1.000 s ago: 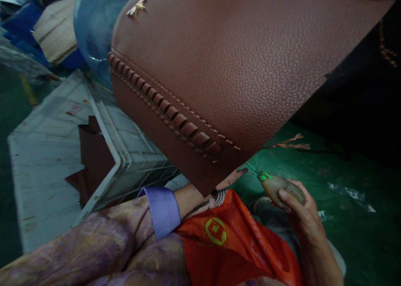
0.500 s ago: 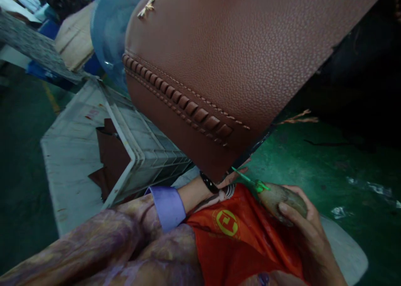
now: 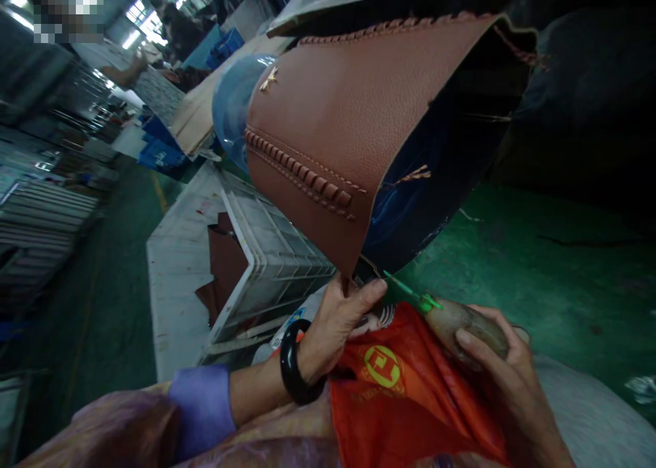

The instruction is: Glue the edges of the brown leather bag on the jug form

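A brown pebbled leather bag panel with braided lacing and a small gold ornament stands tilted up in front of me, its dark lining showing on the right. My left hand, wearing a black bangle, pinches the panel's lower corner. My right hand is closed round a wooden-handled awl whose green-collared tip points at that same corner. An orange cloth with a yellow emblem lies across my lap under both hands.
A white plastic crate with dark brown leather pieces stands to the left on the green floor. A clear blue water bottle sits behind the panel. Shelving and other people are far off at the upper left.
The view has pulled back and the panel has swung, exposing its dark lining. My left hand has come out from under the panel and now grips its lower corner. The awl stays at the corner.
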{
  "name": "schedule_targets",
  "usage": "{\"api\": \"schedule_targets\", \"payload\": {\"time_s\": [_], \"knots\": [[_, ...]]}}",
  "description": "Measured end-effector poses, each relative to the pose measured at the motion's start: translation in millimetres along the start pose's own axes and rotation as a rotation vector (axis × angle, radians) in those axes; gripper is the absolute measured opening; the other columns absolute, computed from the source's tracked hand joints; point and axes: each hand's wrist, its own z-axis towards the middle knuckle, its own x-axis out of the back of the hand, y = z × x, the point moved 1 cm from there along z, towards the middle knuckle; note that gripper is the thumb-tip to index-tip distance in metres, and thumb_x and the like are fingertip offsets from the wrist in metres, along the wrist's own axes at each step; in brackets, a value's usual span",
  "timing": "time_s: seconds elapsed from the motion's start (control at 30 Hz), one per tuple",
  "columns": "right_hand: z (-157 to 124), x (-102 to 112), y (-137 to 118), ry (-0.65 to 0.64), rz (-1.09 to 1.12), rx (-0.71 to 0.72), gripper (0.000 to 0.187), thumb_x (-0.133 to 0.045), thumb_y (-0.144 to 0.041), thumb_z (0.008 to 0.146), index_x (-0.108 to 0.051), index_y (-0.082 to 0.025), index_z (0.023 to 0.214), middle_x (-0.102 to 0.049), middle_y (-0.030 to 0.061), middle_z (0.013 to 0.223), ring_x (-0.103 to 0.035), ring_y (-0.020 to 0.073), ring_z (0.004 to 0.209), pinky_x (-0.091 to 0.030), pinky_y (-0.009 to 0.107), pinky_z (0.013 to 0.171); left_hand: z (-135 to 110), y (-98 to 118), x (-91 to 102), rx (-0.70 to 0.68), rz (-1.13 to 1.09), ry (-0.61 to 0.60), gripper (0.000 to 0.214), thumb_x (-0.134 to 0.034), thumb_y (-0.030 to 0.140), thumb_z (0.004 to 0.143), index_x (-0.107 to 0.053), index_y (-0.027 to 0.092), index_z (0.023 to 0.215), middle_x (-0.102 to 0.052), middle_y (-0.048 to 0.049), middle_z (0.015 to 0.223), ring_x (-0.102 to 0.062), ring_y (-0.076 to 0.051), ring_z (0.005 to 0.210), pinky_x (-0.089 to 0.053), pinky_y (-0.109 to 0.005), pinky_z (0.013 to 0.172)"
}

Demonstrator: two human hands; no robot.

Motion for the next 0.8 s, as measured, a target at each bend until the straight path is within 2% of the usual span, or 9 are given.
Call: {"api": "schedule_targets", "payload": {"time_s": [0.13, 0.23, 0.33, 0.43, 0.5, 0.57, 0.67, 0.73, 0.8], "knots": [[1, -2, 2, -0.021, 0.059, -0.041, 0.050, -0.084, -0.052, 0.058, -0.065, -0.023, 0.095, -0.069, 0.0022, 0.080, -0.062, 0.0194, 0.069, -0.049, 0.024, 0.056, -5, 0, 1.5, 0.057, 0.055, -0.045, 0.052, -0.085, 0.044, 0.068, -0.058, 0.019, 0.105, -0.068, -0.0030, 0.089, -0.066, -0.016, 0.073, -0.054, -0.030, 0.073], [-3, -3, 3, -0.060, 0.103, -0.047, 0.050, -0.083, -0.051, 0.062, -0.064, -0.024, 0.100, -0.069, 0.0026, 0.082, -0.063, 0.0196, 0.069, -0.049, 0.024, 0.057, -11, 9, 11.0, 0.056, -0.122, -0.095, 0.053, -0.086, 0.036, 0.070, -0.056, 0.024, 0.112, -0.067, -0.0030, 0.105, -0.070, -0.020, 0.089, -0.054, -0.043, 0.093], [-8, -3, 4, -0.091, 0.083, -0.025, 0.050, -0.081, -0.053, 0.064, -0.065, -0.023, 0.101, -0.070, 0.0036, 0.083, -0.064, 0.0207, 0.070, -0.049, 0.024, 0.056, -11, 18, 19.6, 0.079, -0.313, -0.139, 0.044, -0.086, 0.039, 0.070, -0.061, 0.023, 0.103, -0.066, -0.0042, 0.111, -0.067, -0.025, 0.102, -0.051, -0.050, 0.099], [-9, -1, 1, -0.071, -0.001, -0.020, 0.049, -0.081, -0.055, 0.063, -0.065, -0.023, 0.098, -0.071, 0.0033, 0.083, -0.065, 0.0206, 0.071, -0.049, 0.024, 0.057, -6, 21, 23.3, 0.097, -0.441, -0.151, 0.046, -0.089, 0.043, 0.063, -0.063, 0.022, 0.093, -0.067, -0.0026, 0.102, -0.066, -0.023, 0.099, -0.051, -0.047, 0.100], [-9, -1, -2, -0.035, -0.056, -0.010, 0.049, -0.080, -0.056, 0.063, -0.065, -0.024, 0.096, -0.070, 0.0026, 0.083, -0.064, 0.0201, 0.071, -0.049, 0.023, 0.058, -2, 21, 23.1, 0.092, -0.471, -0.147, 0.048, -0.089, 0.043, 0.063, -0.064, 0.021, 0.097, -0.065, -0.0051, 0.108, -0.064, -0.023, 0.103, -0.052, -0.042, 0.099], [-9, -1, -6, -0.012, -0.095, 0.009, 0.048, -0.081, -0.057, 0.062, -0.066, -0.024, 0.093, -0.070, 0.0021, 0.082, -0.064, 0.0196, 0.071, -0.050, 0.023, 0.058, 3, 22, 21.3, 0.101, -0.469, -0.164, 0.050, -0.088, 0.045, 0.065, -0.065, 0.020, 0.101, -0.063, -0.0087, 0.116, -0.063, -0.024, 0.106, -0.055, -0.039, 0.092], [-8, -2, -12, 0.007, -0.126, 0.018, 0.046, -0.080, -0.057, 0.062, -0.067, -0.024, 0.091, -0.069, 0.0019, 0.083, -0.064, 0.0195, 0.071, -0.052, 0.024, 0.062, 8, 22, 18.8, 0.163, -0.450, -0.203, 0.048, -0.087, 0.047, 0.065, -0.066, 0.021, 0.099, -0.064, -0.0084, 0.114, -0.064, -0.024, 0.098, -0.059, -0.040, 0.082], [-8, -3, -14, 0.021, -0.129, 0.002, 0.047, -0.080, -0.057, 0.061, -0.068, -0.023, 0.091, -0.069, 0.0017, 0.082, -0.065, 0.0195, 0.072, -0.052, 0.024, 0.063, 9, 21, 18.9, 0.185, -0.448, -0.201, 0.048, -0.089, 0.047, 0.062, -0.066, 0.023, 0.097, -0.064, -0.0059, 0.111, -0.064, -0.024, 0.101, -0.057, -0.042, 0.087], [-8, -5, -15, 0.022, -0.124, -0.025, 0.049, -0.081, -0.058, 0.059, -0.067, -0.023, 0.089, -0.068, 0.0016, 0.079, -0.065, 0.0195, 0.070, -0.052, 0.024, 0.062, 8, 19, 19.9, 0.152, -0.437, -0.199, 0.051, -0.090, 0.047, 0.060, -0.064, 0.024, 0.097, -0.065, -0.0045, 0.111, -0.060, -0.025, 0.114, -0.051, -0.044, 0.100]]}}
